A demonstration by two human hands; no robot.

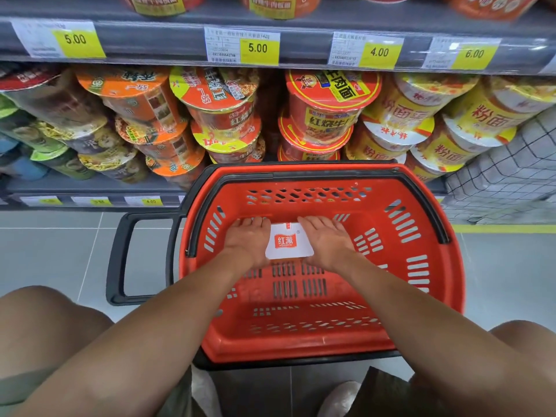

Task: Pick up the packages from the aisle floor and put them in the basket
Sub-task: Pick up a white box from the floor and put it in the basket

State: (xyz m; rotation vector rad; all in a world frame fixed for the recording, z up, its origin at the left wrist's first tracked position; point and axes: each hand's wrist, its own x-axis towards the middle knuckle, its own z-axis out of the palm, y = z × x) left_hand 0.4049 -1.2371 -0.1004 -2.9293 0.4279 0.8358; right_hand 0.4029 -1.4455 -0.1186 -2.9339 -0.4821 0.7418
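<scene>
While I am crouching before the far shelves, my left knee point(45, 326) is filling the near left corner above the grey tiled floor point(60, 251). Just right of it, a black pull handle point(118, 257) is sticking out from the left side of the red basket point(451, 281), which is standing on the floor between my knees. Beyond the basket, stacked noodle cups point(216, 94) are lying on their sides along the shelf, with yellow price tags point(257, 48) running across the shelf edge above them.

Inside the basket, toward its far end, my left hand point(246, 242) is lying palm down with its fingers straight and together, pressing against the left edge of the white package point(288, 242). The package, with its red logo facing up, is sitting between my two hands, low over the slotted bottom; I cannot tell whether it is resting there. My right hand point(328, 242) is mirroring the left, fingers straight, lying flat on the package's right edge. Neither thumb is showing.

Further right, a yellow line point(496, 228) is crossing the floor past the basket's rim, and something white with a checked pattern point(505, 182) is leaning at the far right end of the shelf. My right knee point(523, 335) is closing the near right corner.
</scene>
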